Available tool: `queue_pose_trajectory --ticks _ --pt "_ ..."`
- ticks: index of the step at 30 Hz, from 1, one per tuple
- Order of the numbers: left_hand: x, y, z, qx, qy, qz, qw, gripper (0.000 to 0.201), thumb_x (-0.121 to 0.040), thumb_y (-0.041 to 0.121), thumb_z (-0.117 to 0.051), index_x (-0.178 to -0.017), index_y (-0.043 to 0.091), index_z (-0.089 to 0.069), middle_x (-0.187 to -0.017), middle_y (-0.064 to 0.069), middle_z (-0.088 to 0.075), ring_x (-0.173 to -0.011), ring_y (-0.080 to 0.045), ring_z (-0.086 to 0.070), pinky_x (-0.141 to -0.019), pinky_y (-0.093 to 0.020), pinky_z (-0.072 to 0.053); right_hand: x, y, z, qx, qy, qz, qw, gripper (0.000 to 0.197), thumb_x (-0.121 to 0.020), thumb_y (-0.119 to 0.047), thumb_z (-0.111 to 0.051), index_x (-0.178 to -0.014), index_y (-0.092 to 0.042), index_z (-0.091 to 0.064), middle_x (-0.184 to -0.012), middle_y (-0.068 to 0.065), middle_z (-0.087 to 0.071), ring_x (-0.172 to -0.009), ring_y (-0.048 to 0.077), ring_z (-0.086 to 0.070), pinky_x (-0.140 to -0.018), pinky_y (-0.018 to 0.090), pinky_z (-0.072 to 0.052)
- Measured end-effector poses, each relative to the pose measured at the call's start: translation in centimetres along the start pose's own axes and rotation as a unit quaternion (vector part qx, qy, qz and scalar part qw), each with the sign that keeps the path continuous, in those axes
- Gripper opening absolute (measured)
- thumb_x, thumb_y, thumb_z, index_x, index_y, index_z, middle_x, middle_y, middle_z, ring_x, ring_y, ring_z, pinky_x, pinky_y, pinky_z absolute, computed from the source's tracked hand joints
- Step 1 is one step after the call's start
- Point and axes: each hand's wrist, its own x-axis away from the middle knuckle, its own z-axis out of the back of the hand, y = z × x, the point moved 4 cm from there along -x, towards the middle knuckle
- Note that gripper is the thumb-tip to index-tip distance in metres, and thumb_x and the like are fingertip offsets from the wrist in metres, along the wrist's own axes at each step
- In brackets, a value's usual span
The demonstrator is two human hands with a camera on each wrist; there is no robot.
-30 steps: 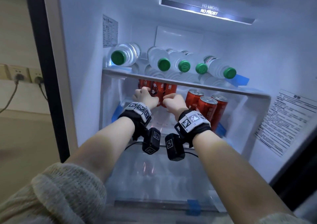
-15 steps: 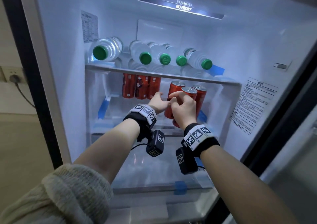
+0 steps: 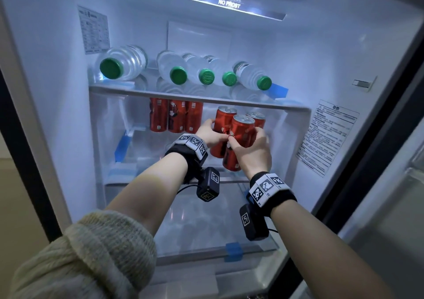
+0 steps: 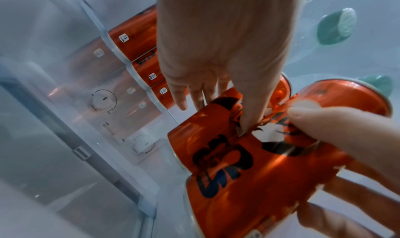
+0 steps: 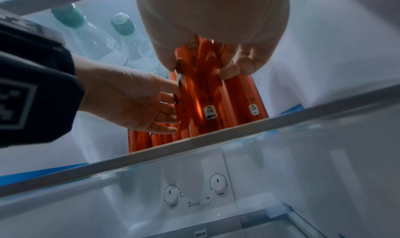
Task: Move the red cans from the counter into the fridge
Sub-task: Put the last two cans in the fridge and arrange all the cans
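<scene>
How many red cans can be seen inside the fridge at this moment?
6. Three red cans stand in a row at the back left of the middle shelf; three more cluster front right, held between the left hand and right hand. Others may be hidden behind.

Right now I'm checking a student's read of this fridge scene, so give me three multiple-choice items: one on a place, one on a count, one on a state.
1. Where do the water bottles lie?
A. on the shelf above the red cans
B. in the bottom drawer
C. in the door

2. How many red cans show in the head view?
A. three
B. six
C. nine

3. What is the right hand doing?
A. hanging idle
B. holding a bottle
C. gripping the front can

Answers: 1 A, the bottles lie on the upper shelf; 2 B, three at the back left, three by the hands; 3 C, its fingers wrap round the can.
</scene>
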Motion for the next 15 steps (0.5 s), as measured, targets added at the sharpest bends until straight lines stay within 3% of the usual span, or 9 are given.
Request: queue_pose_trajectory --ticks 2,5,9,15 --pt "-0.1 -0.2 0.0 -0.018 0.014 -0.011 1.0 0.049 -0.078 0.014 -0.075 -0.122 0.004 -0.057 -0.114 -0.008 -0.066 -0.105 -0.021 -0.063 -0.089 -0.027 -0.049 0.1 0.1 -0.3 -0.007 0.002 -0.004 1.0 0.073 -0.069 -0.055 -0.072 -0.13 -0.022 -0.048 -0.126 0.0 -0.056 -0.11 0.02 -0.061 -0.091 0.032 -0.05" --pt "-0.1 -0.5 0.4 -0.055 0.054 -0.021 0.997 0.046 -0.072 0.025 -0.079 -0.113 0.009 -0.065 -0.106 -0.004 -0.069 -0.099 -0.019 -0.065 -0.089 -0.029 -0.051 0.1 -0.1 -0.5 -0.01 0.007 -0.008 1.0 0.065 -0.07 -0.05 -0.074 -0.121 -0.016 -0.053 -0.119 0.004 -0.059 -0.105 0.023 -0.062 -0.084 0.028 -0.048" --pt "0.0 -0.8 2.1 -0.099 0.087 -0.021 0.991 0.037 -0.066 0.032 -0.081 -0.096 0.015 -0.066 -0.098 -0.002 -0.071 -0.092 -0.017 -0.065 -0.081 -0.026 -0.05 0.0 -0.7 -0.9 -0.005 -0.004 0.005 1.0 0.062 -0.065 -0.05 -0.075 -0.112 -0.015 -0.054 -0.112 0.005 -0.063 -0.099 0.025 -0.064 -0.087 0.035 -0.052" --pt "0.7 -2.3 7.3 -0.126 0.159 -0.003 0.979 0.045 -0.067 0.036 -0.08 -0.103 0.014 -0.065 -0.105 -0.004 -0.071 -0.097 -0.022 -0.066 -0.079 -0.024 -0.045 0.2 -2.5 -3.3 -0.031 -0.043 0.026 0.998 0.045 -0.068 -0.042 -0.075 -0.102 -0.02 -0.056 -0.106 0.004 -0.067 -0.096 0.024 -0.063 -0.086 0.036 -0.051"
